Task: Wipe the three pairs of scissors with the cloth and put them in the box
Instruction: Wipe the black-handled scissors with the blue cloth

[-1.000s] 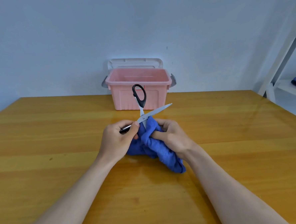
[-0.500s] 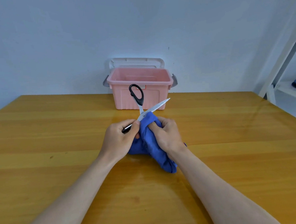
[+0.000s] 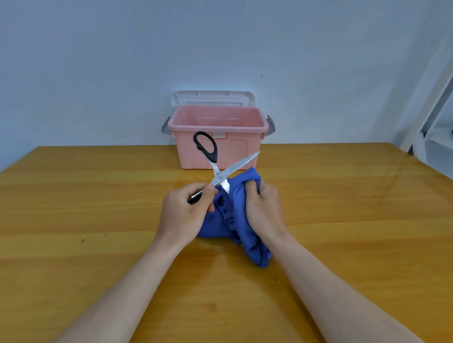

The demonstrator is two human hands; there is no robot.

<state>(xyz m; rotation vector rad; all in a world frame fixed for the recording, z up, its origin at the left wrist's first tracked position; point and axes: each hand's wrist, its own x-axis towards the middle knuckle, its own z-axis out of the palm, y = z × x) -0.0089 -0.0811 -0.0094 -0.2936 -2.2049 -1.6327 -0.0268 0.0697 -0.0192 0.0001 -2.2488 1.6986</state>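
Only one pair of scissors [image 3: 219,175] shows; whether others lie inside the pink box [image 3: 219,138] cannot be told, because its near wall hides the floor of it. The scissors are spread wide into an X, held just above the wooden table [image 3: 89,206] in front of the box. One black handle loop stands clear, rising up and slightly left so that it overlaps the box front in the view; the other handle is almost wholly buried in the left hand [image 3: 187,213], with only a dark sliver showing between the curled fingers and the thumb, which presses near the pivot. One bare blade runs up and to the right, its tip pointing toward the box's right corner. The other blade points down and disappears into the blue cloth [image 3: 231,218] after a short bright stretch, so its tip is out of sight. The right hand [image 3: 262,209] is closed around the bunched cloth at that hidden blade, fingers tucked into the folds; the loose end of the cloth trails down onto the table beside the right wrist. A white lid [image 3: 213,98] stands behind the box against the wall, partly hidden by it. At the right edge a white frame [image 3: 433,100] is cut off.
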